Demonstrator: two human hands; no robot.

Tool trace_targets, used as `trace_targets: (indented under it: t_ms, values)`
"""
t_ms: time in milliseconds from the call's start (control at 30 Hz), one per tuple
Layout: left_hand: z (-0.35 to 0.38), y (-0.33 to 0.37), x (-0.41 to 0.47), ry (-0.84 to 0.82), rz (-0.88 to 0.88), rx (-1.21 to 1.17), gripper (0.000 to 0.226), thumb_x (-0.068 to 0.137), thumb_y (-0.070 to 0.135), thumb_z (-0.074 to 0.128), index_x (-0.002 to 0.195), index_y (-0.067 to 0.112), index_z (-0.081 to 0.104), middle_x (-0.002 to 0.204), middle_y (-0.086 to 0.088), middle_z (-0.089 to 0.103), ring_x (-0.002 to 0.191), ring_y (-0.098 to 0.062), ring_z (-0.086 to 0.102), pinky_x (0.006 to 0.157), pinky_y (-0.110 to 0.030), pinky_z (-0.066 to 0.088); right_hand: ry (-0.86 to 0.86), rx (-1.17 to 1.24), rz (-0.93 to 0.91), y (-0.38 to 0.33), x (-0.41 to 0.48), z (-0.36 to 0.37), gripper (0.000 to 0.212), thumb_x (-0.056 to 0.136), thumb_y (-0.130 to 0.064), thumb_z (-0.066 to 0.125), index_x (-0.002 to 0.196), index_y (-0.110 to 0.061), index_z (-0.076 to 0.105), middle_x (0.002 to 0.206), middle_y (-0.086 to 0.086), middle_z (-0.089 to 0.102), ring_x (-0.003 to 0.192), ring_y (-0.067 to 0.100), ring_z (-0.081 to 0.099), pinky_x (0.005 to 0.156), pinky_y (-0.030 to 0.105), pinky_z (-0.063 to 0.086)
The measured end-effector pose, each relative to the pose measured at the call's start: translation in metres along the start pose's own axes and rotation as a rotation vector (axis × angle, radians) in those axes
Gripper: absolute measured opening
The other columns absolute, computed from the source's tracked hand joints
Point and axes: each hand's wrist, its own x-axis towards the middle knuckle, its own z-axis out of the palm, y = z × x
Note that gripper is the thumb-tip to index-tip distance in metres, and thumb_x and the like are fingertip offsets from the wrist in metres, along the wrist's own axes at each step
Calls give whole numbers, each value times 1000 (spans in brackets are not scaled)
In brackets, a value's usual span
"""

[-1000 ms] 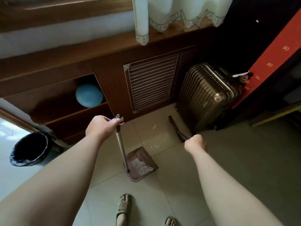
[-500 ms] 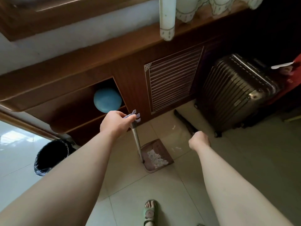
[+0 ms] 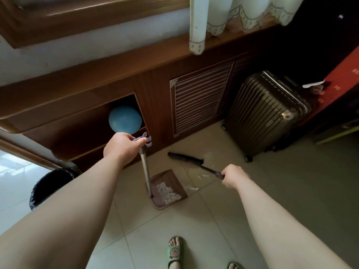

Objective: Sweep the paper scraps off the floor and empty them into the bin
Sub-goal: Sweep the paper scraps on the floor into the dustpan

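At far left I see the black-lined bin (image 3: 52, 183) on the floor (image 3: 291, 191), partly hidden behind my left forearm, at the foot of the wooden cabinet (image 3: 155, 98). In the cabinet's open shelf sits a blue ball (image 3: 125, 119). My left hand (image 3: 122, 146) is just below it, fingers (image 3: 139, 141) clenched around the top grip of the dustpan handle (image 3: 145, 167), a metal pole that runs down to the brown dustpan (image 3: 168, 189). The dustpan rests on the floor tiles, its mouth facing the cabinet, and holds a heap of white paper scraps (image 3: 167, 192). Just right of the pan mouth, loose scraps (image 3: 203, 176) lie on the floor, not yet gathered. Above them the dark broom head (image 3: 186, 158) lies low over the tiles near the louvred cabinet door (image 3: 200, 101); whether the bristles touch the floor I cannot tell. Its broom handle (image 3: 210, 170) slants down to my right hand (image 3: 232, 175), whose fingers are closed tight on the handle's end. Further right, a ribbed suitcase (image 3: 266, 113) stands against the cabinet. At the bottom edge, my foot in a green sandal (image 3: 174, 251) is planted on the tiles.
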Motion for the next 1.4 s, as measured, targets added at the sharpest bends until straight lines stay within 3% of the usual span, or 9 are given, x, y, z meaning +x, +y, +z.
trace_targets:
  t_ms: [167, 500, 800, 900, 1133, 1267, 1400]
  values:
    - [0, -10, -18, 20, -12, 16, 40, 82, 59, 63, 90, 21, 72, 87, 1, 72, 86, -23, 66, 76, -34, 51, -10, -94, -27, 11, -25, 7, 21, 93, -29, 57, 107, -21, 70, 99, 3, 67, 91, 24, 63, 78, 32, 52]
    - [10, -29, -86, 54, -34, -8, 45, 82, 61, 63, 103, 22, 70, 95, 2, 70, 88, -19, 61, 71, -30, 40, 84, -250, -54, 37, -71, 14, 24, 88, -18, 62, 110, -23, 69, 100, 2, 66, 85, 23, 60, 71, 29, 47]
    - [24, -52, -144, 107, -49, -3, 51, 83, 62, 62, 106, 18, 71, 88, 2, 67, 84, -20, 61, 64, -30, 39, 259, 29, 68, 108, -94, 26, 20, 91, -25, 64, 109, -17, 67, 103, 7, 66, 95, 27, 62, 78, 32, 51]
    - [27, -61, -150, 101, -56, -19, 51, 83, 62, 62, 104, 16, 72, 86, 1, 67, 84, -20, 62, 62, -30, 39, 283, 157, 123, 113, -87, 36, 21, 91, -23, 64, 108, -11, 67, 105, 11, 66, 87, 28, 56, 75, 30, 47]
    - [28, -82, -149, 118, -78, -9, 52, 85, 60, 62, 103, 13, 72, 87, 1, 66, 83, -19, 59, 65, -30, 40, 240, 273, 206, 99, -59, 48, 26, 93, -13, 59, 117, -1, 63, 116, 18, 63, 106, 36, 60, 82, 37, 50]
    - [21, -94, -142, 119, -69, 15, 51, 84, 61, 62, 97, 13, 74, 80, 2, 66, 77, -17, 61, 59, -29, 41, 148, 204, 202, 80, -60, 57, 29, 95, -15, 56, 119, -1, 61, 122, 17, 61, 111, 35, 58, 76, 30, 42]
    - [11, -103, -136, 80, -62, -10, 46, 83, 59, 65, 93, 14, 75, 79, 1, 68, 76, -17, 62, 58, -28, 39, 65, 216, 192, 56, -81, 75, 24, 92, -16, 59, 111, -4, 66, 113, 14, 64, 85, 30, 55, 69, 25, 40]
